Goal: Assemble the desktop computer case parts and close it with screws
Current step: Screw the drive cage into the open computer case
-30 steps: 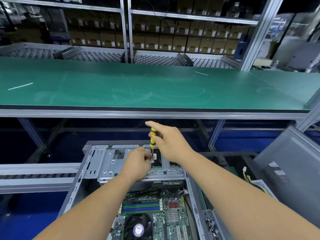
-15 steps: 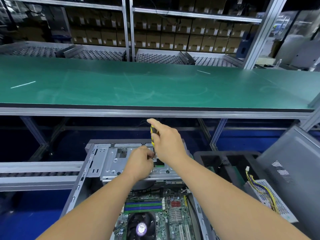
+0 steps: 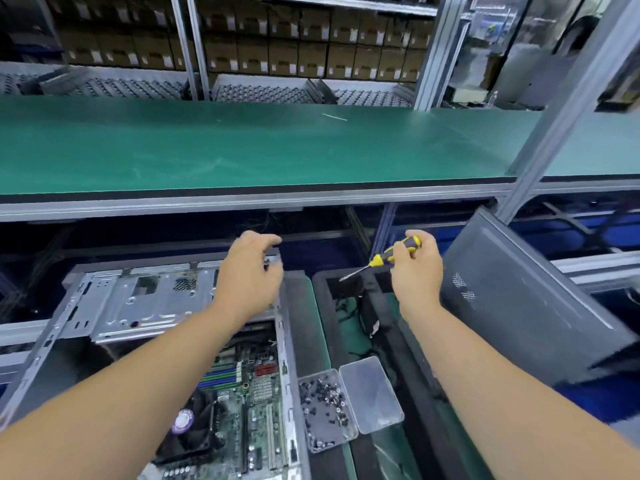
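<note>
The open computer case [image 3: 52,344] lies at lower left with its motherboard [image 3: 242,396] exposed and a silver drive cage [image 3: 145,303] across its far end. My left hand [image 3: 249,275] hovers over the cage's right end, fingers curled and apart, holding nothing that I can see. My right hand [image 3: 415,268] is to the right of the case, shut on a yellow and black screwdriver [image 3: 388,254] whose tip points left and down. A clear plastic box of screws [image 3: 325,410] sits open beside the case. A grey side panel [image 3: 526,306] leans at the right.
A green workbench shelf [image 3: 242,150] spans the view above the hands, its metal edge just beyond them. A black tray [image 3: 346,327] with a green mat and cables lies between the case and the panel. Shelving with cardboard boxes [image 3: 277,46] stands behind.
My right hand has pulled the screwdriver off the drive cage and swung it to the right. My left hand has let go of the screw spot and lifted. The view has shifted right.
</note>
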